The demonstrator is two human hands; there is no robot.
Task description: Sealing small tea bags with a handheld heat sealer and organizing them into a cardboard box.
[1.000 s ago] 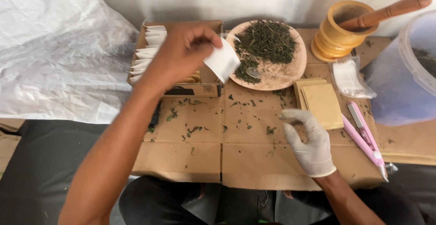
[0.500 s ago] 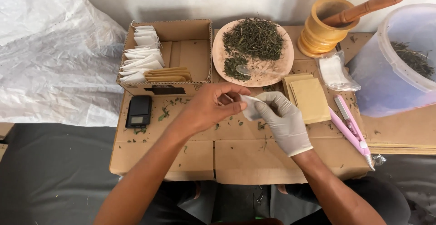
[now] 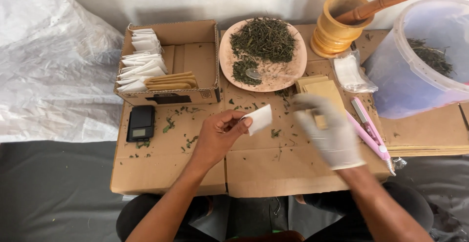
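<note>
My bare left hand (image 3: 221, 135) pinches a small white paper sachet (image 3: 259, 119) by its left edge, above the cardboard work surface (image 3: 254, 173). My right hand (image 3: 326, 130), in a white glove, is blurred and hovers with fingers spread to the right of the sachet, over a stack of tan envelopes (image 3: 320, 89). It holds nothing. Behind them a round plate (image 3: 288, 76) carries dried green leaves (image 3: 264, 39) and a small clear spoon (image 3: 254, 73).
A cardboard box (image 3: 195, 56) at the back left holds white sachets (image 3: 139, 61) and tan envelopes. A small black scale (image 3: 141, 123) lies left. A wooden mortar with pestle (image 3: 339, 24), clear bag (image 3: 349, 73), pink sealer tool (image 3: 369, 132) and plastic tub (image 3: 430, 56) stand right.
My left hand brought the white sachet from over the box down to the middle. Both hands met on it, then my gloved right hand let go and moved right.
</note>
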